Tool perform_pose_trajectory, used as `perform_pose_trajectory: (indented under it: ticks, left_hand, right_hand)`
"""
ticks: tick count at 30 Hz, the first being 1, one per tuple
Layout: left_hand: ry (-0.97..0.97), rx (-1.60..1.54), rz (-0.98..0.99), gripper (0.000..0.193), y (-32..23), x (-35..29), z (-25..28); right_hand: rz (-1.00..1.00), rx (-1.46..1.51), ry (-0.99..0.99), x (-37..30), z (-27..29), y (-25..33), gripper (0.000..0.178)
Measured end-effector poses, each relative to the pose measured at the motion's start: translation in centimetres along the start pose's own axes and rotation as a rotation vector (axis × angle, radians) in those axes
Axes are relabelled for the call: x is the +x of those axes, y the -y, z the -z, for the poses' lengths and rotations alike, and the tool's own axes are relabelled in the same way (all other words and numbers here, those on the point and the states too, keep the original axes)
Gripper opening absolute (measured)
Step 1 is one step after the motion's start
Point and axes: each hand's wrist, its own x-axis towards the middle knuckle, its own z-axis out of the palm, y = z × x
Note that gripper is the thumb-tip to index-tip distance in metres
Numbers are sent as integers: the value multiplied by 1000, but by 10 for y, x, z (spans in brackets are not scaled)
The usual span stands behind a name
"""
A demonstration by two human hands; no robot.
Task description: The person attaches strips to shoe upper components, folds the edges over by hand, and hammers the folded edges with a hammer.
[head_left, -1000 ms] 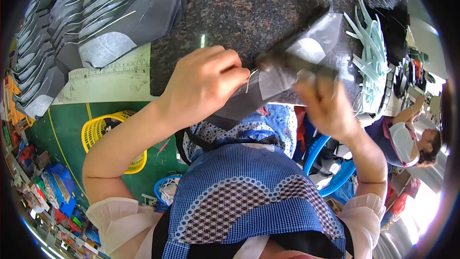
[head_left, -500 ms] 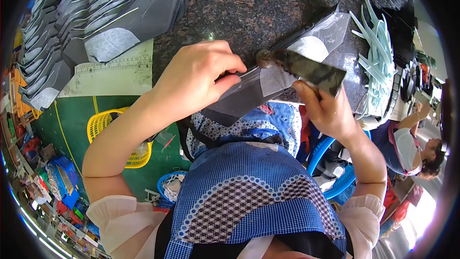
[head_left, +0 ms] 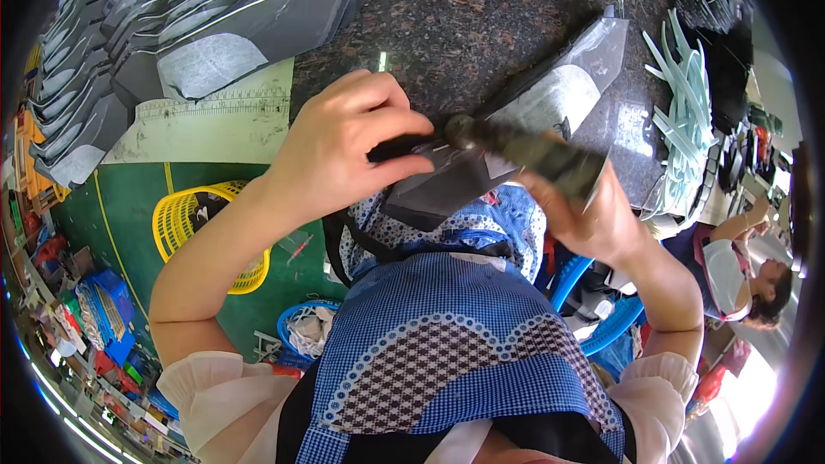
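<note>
1. The left hand (head_left: 344, 150) pinches a grey piece (head_left: 455, 185) just over the surface (head_left: 481, 26) edge.
2. The right hand (head_left: 593, 215) grips a dark tool (head_left: 524, 150) against it.
3. Judging by the stack (head_left: 172, 26) far left of the piece, work seems midway.

- Stone worktop (head_left: 481, 17): dark brown-black, speckled.
- Cut material piece (head_left: 550, 103) on the worktop: dark grey with a pale grey patch.
- Stacked pieces (head_left: 155, 26), left of the worktop: grey, white-edged.
- Apron (head_left: 447, 352) below the worktop: blue-and-white check, houndstooth panel, scalloped trim.
- Basket (head_left: 185, 223), left of the apron: yellow.
- Floor (head_left: 112, 206): green, yellow line.
- Strips (head_left: 687, 94), right of the worktop: pale mint green.
</note>
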Motion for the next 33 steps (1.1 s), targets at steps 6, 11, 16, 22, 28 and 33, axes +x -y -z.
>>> perform_pose_trajectory:
  ticks: [6, 11, 16, 22, 28, 33]
  left_hand:
    - [-57, -96, -1, 25, -4, -13, -7]
    - [-77, -90, 26, 23, -1, -15, -7]
    - [-154, -25, -10, 22, 6, -1, -16]
    - [-178, 20, -24, 23, 9, 0, -14]
    - [-264, -2, 75, 24, -6, -6, -23]
    - [-261, 20, 67, 23, -5, -8, -25]
  right_hand:
    - [20, 43, -30, -2, -8, 4, 11]
    - [93, -103, 6, 9, -3, 5, 13]
    - [-188, 38, -120, 12, 6, 10, 8]
    - [95, 9, -162, 10, -4, -2, 8]
    - [42, -94, -17, 5, -2, -5, 14]
    - [132, -216, -176, 9, -4, -13, 12]
